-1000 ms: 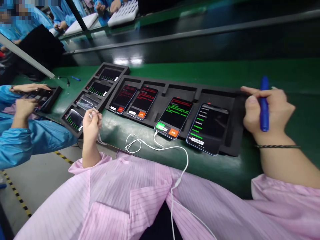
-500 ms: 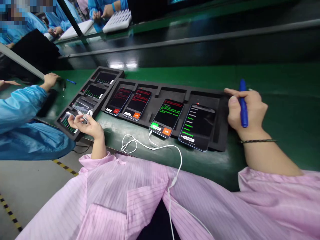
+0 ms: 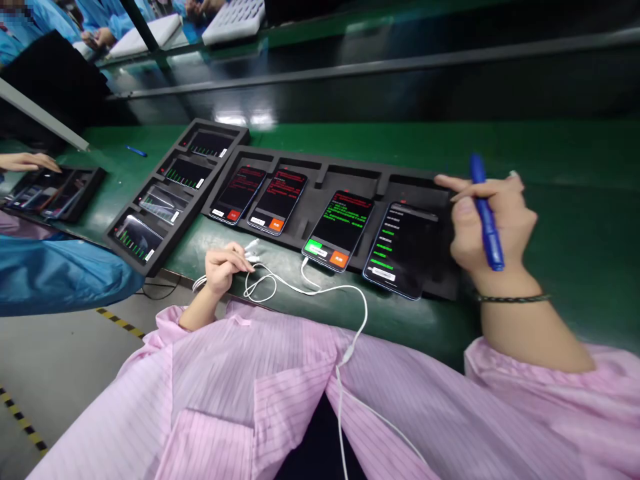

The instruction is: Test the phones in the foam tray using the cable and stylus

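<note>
My left hand [image 3: 223, 268] is closed in a pinch on a white cable [image 3: 253, 253], whose small plug ends stick out past the fingertips, just in front of the black tray. My right hand [image 3: 493, 223] holds a blue pen [image 3: 486, 217] between thumb and fingers, its index finger reaching to the right end of the black foam tray [image 3: 295, 245]. Four slots hold phones: a left phone [image 3: 239, 193], a second phone [image 3: 279, 200], a phone with green text [image 3: 339, 227] and a right phone [image 3: 401, 248]. White earphones [image 3: 363, 313] are plugged into the green-text phone.
Another black tray [image 3: 163, 257] with several lit phones stands at an angle to the left. Farther left, a co-worker's hand [image 3: 30, 162] is over a third tray [image 3: 80, 207]. A blue pen [image 3: 136, 151] lies on the green bench [image 3: 320, 143]. Co-workers sit across.
My left hand has moved right, from over the angled tray to the bench edge, bringing the white cable along. My right hand stays by the tray's end. The co-worker's arm at left has drawn back.
</note>
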`<state>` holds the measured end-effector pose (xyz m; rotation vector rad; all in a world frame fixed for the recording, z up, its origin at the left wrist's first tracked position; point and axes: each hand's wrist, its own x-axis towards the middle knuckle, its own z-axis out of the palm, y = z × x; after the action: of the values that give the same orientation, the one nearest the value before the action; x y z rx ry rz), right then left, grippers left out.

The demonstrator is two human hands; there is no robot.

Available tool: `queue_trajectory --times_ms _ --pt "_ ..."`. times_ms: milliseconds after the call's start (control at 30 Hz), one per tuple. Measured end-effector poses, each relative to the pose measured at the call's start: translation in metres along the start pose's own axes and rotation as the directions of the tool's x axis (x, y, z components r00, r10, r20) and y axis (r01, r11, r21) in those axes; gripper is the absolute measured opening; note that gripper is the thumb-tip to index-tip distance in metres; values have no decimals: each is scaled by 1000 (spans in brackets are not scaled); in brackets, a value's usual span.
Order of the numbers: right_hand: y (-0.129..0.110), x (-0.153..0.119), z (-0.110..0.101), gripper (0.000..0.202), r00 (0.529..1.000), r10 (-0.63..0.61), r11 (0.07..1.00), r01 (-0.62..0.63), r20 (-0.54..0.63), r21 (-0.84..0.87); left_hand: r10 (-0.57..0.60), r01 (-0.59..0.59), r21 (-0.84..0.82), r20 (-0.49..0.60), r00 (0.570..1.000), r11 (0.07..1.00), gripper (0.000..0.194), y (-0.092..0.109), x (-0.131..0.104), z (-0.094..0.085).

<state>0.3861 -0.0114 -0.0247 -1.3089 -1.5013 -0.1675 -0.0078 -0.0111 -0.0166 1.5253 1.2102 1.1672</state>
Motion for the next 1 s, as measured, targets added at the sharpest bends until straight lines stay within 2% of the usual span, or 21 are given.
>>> queue_trajectory --times_ms 67,167,267,333,400,467,533,567,600,667,700,767,800,833,867,900,1000 --pt "-19 -1 2 24 996 -23 999 19 83 42 -74 88 -137 101 992 987 31 4 6 -6" --pt "-50 -8 9 15 968 -130 989 111 216 95 -145 183 -254 161 976 950 48 8 17 -14" --pt "-84 -19 21 14 878 -280 959 234 388 161 -59 139 -254 299 952 957 60 10 20 -14" --pt "-100 -25 28 15 807 -359 933 301 468 196 5 61 -135 443 897 989 61 15 13 -10" --pt "-108 -27 31 18 768 -400 917 339 501 212 -9 -63 113 549 836 992 53 25 3 -4" --pt "-108 -26 27 18 786 -389 921 322 480 219 -84 -177 373 587 805 911 46 39 -8 1" --pt "-103 -22 18 15 839 -338 940 274 427 204 -202 -160 501 593 780 850 46 52 -14 4" --pt "-100 -20 13 14 861 -305 950 249 406 186 -281 -85 507 602 747 858 47 58 -15 5" --pt "-98 -18 8 14 876 -277 959 231 395 162 -360 21 483 623 695 875 49 63 -15 6" --pt "-95 -16 1 17 880 -234 972 209 414 104 -477 263 401 677 560 877 52 71 -13 8" --pt "-94 -15 0 20 874 -223 975 208 431 83 -505 360 363 712 488 860 54 73 -12 9" --pt "-94 -15 0 25 855 -216 975 215 472 58 -509 471 317 781 363 823 56 76 -9 13" --pt "-94 -16 1 27 845 -218 974 221 489 53 -501 497 307 804 321 811 55 76 -8 15" --pt "-94 -17 2 29 837 -223 972 228 499 52 -493 514 297 816 301 805 55 75 -7 16" --pt "-93 -18 4 30 831 -227 971 233 508 53 -486 524 282 819 305 804 54 75 -5 17" --pt "-93 -18 5 31 825 -225 971 234 519 49 -478 533 258 815 328 805 53 74 -4 18" --pt "-91 -19 6 33 815 -207 974 221 541 40 -437 541 147 775 457 828 50 72 0 16"
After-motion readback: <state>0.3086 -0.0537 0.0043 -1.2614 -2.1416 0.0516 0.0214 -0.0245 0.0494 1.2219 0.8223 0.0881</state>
